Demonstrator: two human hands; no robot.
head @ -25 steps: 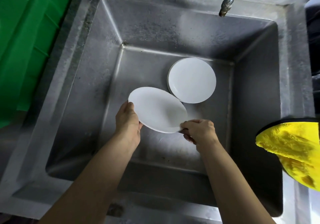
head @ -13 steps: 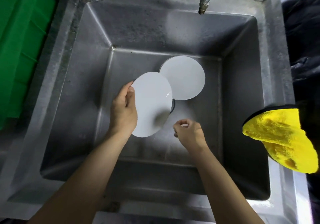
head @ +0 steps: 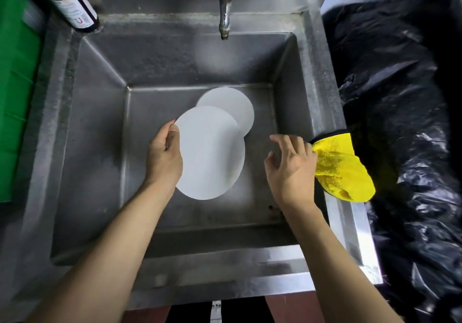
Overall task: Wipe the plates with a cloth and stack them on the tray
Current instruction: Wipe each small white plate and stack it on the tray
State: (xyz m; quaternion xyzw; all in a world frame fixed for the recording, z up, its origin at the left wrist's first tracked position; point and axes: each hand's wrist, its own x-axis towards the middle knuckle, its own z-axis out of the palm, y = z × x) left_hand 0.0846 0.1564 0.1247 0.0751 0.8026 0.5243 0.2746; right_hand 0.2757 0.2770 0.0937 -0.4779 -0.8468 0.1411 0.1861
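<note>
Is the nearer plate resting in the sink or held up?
Held up: the left hand grips the nearer plate by its left edge, tilted above the sink floor, overlapping the other plate lying flat below.

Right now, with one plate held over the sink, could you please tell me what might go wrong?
The left hand grips the white plate by one edge only; it could slip and strike the second plate lying in the steel sink. The yellow cloth is draped over the sink's right rim beside a black plastic bag; the open right hand might nudge it off instead of grasping it.
</note>
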